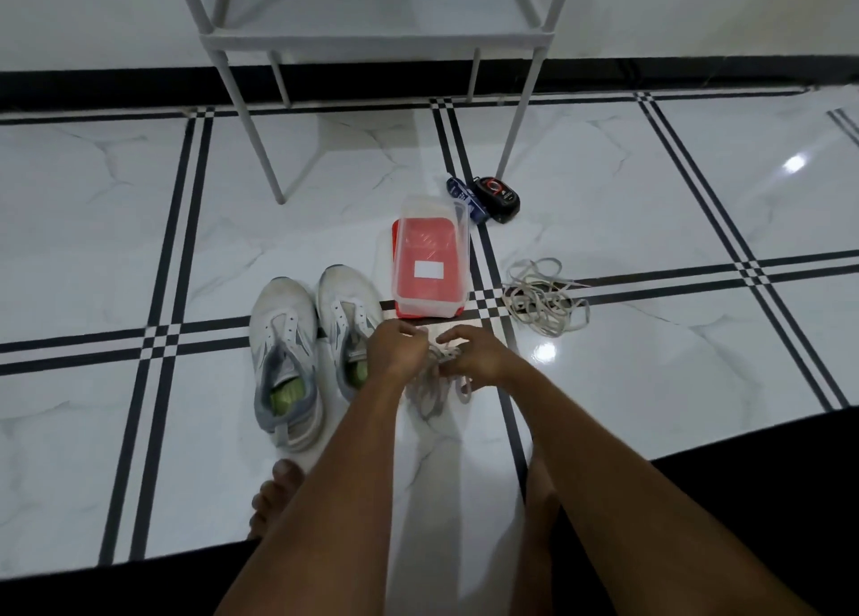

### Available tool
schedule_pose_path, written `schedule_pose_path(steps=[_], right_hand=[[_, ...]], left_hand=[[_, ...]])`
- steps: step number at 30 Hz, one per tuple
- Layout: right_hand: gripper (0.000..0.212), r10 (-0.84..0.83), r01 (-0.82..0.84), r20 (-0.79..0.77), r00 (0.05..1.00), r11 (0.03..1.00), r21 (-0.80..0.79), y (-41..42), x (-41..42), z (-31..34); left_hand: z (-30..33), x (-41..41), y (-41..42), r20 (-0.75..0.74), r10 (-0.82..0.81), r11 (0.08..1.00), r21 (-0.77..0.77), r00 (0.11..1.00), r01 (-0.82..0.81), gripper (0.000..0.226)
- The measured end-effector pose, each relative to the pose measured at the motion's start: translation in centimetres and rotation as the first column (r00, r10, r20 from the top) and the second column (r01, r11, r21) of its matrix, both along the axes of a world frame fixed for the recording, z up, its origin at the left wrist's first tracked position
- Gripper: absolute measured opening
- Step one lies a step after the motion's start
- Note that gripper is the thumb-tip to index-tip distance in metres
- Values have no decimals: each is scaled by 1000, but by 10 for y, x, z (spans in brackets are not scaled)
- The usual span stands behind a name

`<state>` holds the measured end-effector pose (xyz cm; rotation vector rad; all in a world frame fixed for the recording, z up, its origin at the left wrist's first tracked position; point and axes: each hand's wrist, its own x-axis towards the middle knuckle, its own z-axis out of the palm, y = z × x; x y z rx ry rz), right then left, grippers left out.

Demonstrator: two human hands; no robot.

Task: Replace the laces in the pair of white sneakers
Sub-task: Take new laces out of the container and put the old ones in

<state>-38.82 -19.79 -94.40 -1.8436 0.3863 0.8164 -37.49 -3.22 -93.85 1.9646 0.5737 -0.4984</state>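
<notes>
One clear plastic box (pixel 430 262) sits on the floor (pixel 650 360) over its red lid (pixel 396 243), a white label showing through the bottom; whether anything lies inside it cannot be told. Two white sneakers (pixel 307 336) stand side by side just left of the box, toes pointing away, eyelets bare of laces, green insoles showing; the nearer edge of the right shoe is hidden behind the left hand (pixel 395 348). That left hand and the right hand (pixel 474 355) meet just in front of the box, both with fingers curled and pinching one bundle of pale laces (pixel 434 383) that trails down toward the person. A second lace heap (pixel 544 297) lies loose on the floor to the right of the box; beyond the box, a black-and-red gadget (pixel 495 197) and a blue packet (pixel 462 195) rest by a leg of the white rack (pixel 372 34). Two bare feet show near the bottom.
</notes>
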Motion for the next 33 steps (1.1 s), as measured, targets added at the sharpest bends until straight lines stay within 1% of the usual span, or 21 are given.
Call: schedule_pose_path(steps=[1,3,5,7,9,10,12,14,16,17,18,19,21,23,24,26,27,28,29,32,33], right_hand=[[53,9,-9,-8,1000,1000,2,-1,-2,-2],[61,11,-10,33,999,1000,-30,-7,-4,-2],[53,-14,38,176,984,991,-129,-16,-3,-3],[35,-86,178,360,929,957,-229,-28,-1,-10],[20,-137,312,487,863,902,-299,-43,3,-17],[17,-129,348,532,837,875,-336,-49,6,-18],[20,-89,397,608,789,829,-394,-62,15,-19],[48,-11,399,610,792,766,-505,-78,29,-23],[96,57,301,457,888,679,-670,-98,43,-30],[119,68,220,347,936,656,-722,-106,50,-30],[135,78,134,240,968,648,-750,-113,56,-32],[143,95,52,150,984,653,-755,-122,63,-37],[146,159,-71,52,986,679,-731,-133,72,-41],[130,245,-143,29,969,653,-744,-135,78,-53],[113,304,-167,31,952,604,-779,-131,76,-59],[70,443,-117,134,886,496,-861,-116,64,-66],[51,464,-47,230,855,512,-858,-107,55,-65],[38,440,28,327,836,561,-827,-99,46,-66],[30,411,70,378,830,594,-801,-93,39,-62],[17,281,127,379,882,633,-764,-89,38,-47],[20,198,162,380,903,664,-730,-90,40,-37]], left_hand=[[5,-4,-2,24,-34,999,23,999,33,10],[6,-10,-7,70,-70,997,28,995,68,25],[5,-16,-13,159,-125,988,108,979,109,29],[0,-22,-21,262,-228,957,236,938,167,26],[-7,-26,-31,277,-411,885,351,869,307,28],[-10,-28,-35,244,-526,821,395,815,412,32],[-18,-30,-41,143,-680,694,443,719,568,42],[-25,-31,-44,94,-694,667,458,714,588,45],[-30,-32,-47,155,-653,702,491,741,516,42],[-31,-32,-49,201,-633,717,516,748,468,39],[-31,-32,-50,242,-615,730,535,750,426,37],[-31,-32,-51,277,-598,743,543,752,391,36],[-31,-32,-52,307,-565,770,529,766,356,34],[-33,-31,-53,326,-549,789,505,769,349,32],[-33,-31,-53,341,-546,796,496,765,347,31],[-31,-30,-55,378,-548,803,488,746,343,29],[-31,-29,-57,391,-549,806,480,738,346,29],[-30,-29,-59,398,-545,813,467,738,348,29],[-28,-29,-61,408,-533,825,446,741,348,29],[-20,-21,-65,444,-470,875,350,763,335,29],[-15,-17,-65,462,-447,890,317,766,328,28]])
